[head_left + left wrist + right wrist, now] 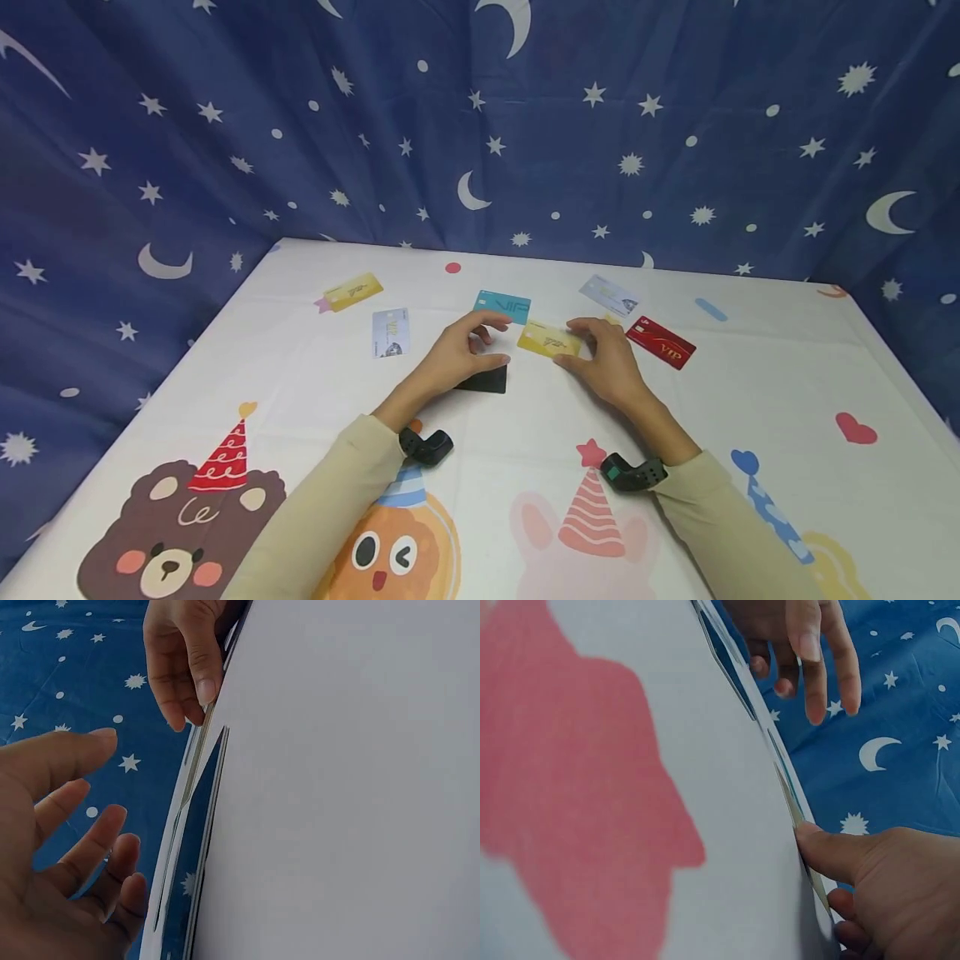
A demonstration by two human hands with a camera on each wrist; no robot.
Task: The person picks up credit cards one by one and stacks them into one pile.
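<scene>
Just rightward of left hand (459,350), yellow card (545,339) in right hand (607,358)

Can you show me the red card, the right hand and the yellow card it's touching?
Red card (661,342): head view, middle of its face.
Right hand (609,362): head view, back of the hand.
Yellow card (548,340): head view, middle of its face.

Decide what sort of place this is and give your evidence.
Probably an indoor recording corner: a blue moon-and-star curtain hangs behind a flat surface under a white cartoon-printed cloth, and a small black device sits on each wrist.
</scene>
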